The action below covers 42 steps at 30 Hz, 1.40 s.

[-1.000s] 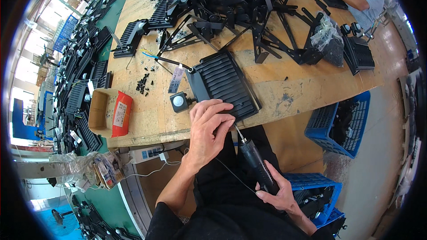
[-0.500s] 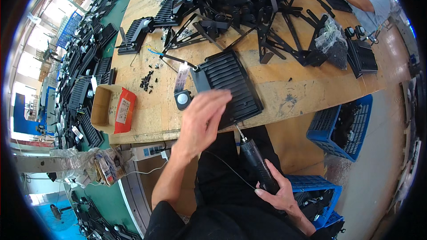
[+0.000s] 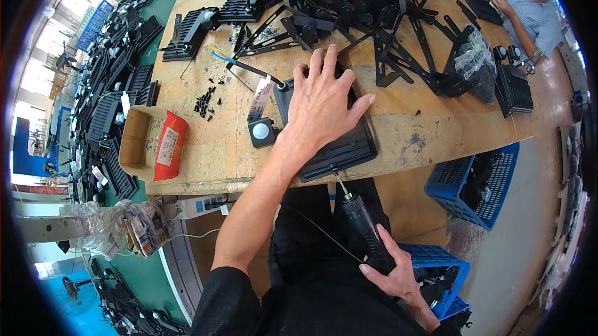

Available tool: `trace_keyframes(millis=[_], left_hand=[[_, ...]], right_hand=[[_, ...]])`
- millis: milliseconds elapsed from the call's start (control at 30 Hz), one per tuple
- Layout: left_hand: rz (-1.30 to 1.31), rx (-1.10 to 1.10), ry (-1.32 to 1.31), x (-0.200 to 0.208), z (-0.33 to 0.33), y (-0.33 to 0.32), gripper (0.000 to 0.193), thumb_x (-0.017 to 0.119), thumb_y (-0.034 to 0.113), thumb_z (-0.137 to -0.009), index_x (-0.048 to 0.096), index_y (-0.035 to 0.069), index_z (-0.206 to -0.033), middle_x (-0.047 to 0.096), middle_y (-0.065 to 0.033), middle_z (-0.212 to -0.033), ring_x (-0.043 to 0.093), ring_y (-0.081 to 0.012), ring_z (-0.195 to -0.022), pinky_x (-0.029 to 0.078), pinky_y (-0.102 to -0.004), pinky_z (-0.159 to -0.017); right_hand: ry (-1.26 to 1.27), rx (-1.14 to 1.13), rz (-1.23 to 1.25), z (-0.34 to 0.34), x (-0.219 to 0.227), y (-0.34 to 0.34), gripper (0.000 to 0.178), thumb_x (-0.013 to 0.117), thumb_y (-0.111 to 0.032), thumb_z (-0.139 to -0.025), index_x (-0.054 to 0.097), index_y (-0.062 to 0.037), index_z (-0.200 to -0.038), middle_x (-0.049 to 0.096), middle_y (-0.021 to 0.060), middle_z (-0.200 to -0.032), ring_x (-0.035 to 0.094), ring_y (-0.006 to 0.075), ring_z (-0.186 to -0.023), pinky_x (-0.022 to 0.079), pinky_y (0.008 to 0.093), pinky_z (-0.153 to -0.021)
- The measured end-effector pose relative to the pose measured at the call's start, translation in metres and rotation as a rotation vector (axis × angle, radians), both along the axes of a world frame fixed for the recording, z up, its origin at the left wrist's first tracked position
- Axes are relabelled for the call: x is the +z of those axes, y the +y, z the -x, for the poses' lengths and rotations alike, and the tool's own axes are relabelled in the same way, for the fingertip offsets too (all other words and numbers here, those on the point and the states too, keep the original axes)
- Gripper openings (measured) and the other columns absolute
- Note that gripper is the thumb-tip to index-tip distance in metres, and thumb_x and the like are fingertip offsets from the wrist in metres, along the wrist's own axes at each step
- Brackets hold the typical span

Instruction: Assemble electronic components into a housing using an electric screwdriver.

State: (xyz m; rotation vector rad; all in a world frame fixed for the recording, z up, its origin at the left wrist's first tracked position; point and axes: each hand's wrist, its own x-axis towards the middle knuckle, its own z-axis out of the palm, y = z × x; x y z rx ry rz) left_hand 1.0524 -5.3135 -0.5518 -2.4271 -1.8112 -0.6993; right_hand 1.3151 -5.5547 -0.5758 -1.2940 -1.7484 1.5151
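A black finned floodlight [image 3: 342, 155] lies on the wooden table at its near edge. My left hand [image 3: 324, 99] rests spread over it, fingers pointing away, hiding most of the fins. Below the edge, my right hand [image 3: 395, 267] grips a black electric screwdriver [image 3: 367, 230]. Its bit points up at the lamp's near edge, where a small screw seems to sit; whether they touch I cannot tell. Left of my left hand are the lamp's white-domed sensor [image 3: 261, 131], a paper tag [image 3: 259, 98] and a black cable [image 3: 252, 72] with bared coloured wire ends.
Loose black screws [image 3: 204, 102] lie left of the lamp, beside a red open carton [image 3: 168, 149]. Black brackets [image 3: 386, 49] and lamps heap up behind. A bagged bundle [image 3: 476, 65] lies at right. Blue crates [image 3: 473, 186] stand below; a co-worker [image 3: 529, 15] is at far right.
My left hand has moved forward and come down spread on the lamp. My right hand and screwdriver stay nearly in place. The co-worker's arm has shifted, and the view has tilted slightly.
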Motion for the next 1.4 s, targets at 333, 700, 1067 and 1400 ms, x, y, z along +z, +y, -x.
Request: trace_keyframes(millis=[333,700,1067,1400], left_hand=[[-0.078,0.056,-0.047,-0.004,-0.002,-0.001,0.039,0.067,0.041,-0.097,0.075,0.004,-0.110,0.042,-0.0296,-0.156,0.041,-0.0502,-0.136,0.036,-0.0548,-0.115],[-0.070,0.045,-0.059,-0.002,-0.001,-0.003,0.032,0.067,0.035,-0.097,0.075,0.005,-0.105,0.055,-0.0259,-0.136,0.050,-0.0426,-0.114,0.043,-0.0507,-0.104],[-0.069,0.042,-0.077,0.005,-0.004,-0.005,0.036,0.068,0.036,-0.096,0.076,0.005,-0.111,0.054,-0.0277,-0.135,0.050,-0.0428,-0.115,0.043,-0.0498,-0.105],[-0.068,0.006,-0.057,0.011,0.002,-0.041,0.053,0.064,0.043,-0.101,0.063,0.005,-0.138,0.049,-0.0302,-0.149,0.044,-0.0492,-0.136,0.035,-0.0570,-0.114]], right_hand=[[0.427,-0.247,0.718,0.030,0.051,-0.008,0.089,0.075,-0.007,-0.093,0.025,-0.0053,-0.167,0.067,0.0071,-0.093,0.059,0.0083,-0.058,0.045,0.0242,-0.049],[0.523,-0.297,0.813,0.038,0.059,-0.007,0.091,0.074,-0.009,-0.094,0.021,-0.0022,-0.167,0.067,0.0118,-0.089,0.060,0.0128,-0.056,0.044,0.0263,-0.048],[1.144,-0.305,1.193,0.025,0.038,-0.014,0.092,0.073,-0.012,-0.094,0.018,-0.0072,-0.168,0.063,0.0128,-0.088,0.057,0.0141,-0.053,0.040,0.0251,-0.043],[0.339,-0.209,0.581,-0.020,0.043,-0.015,0.090,0.078,-0.006,-0.088,0.031,-0.0055,-0.165,0.066,0.0080,-0.093,0.058,0.0104,-0.054,0.044,0.0251,-0.047]])
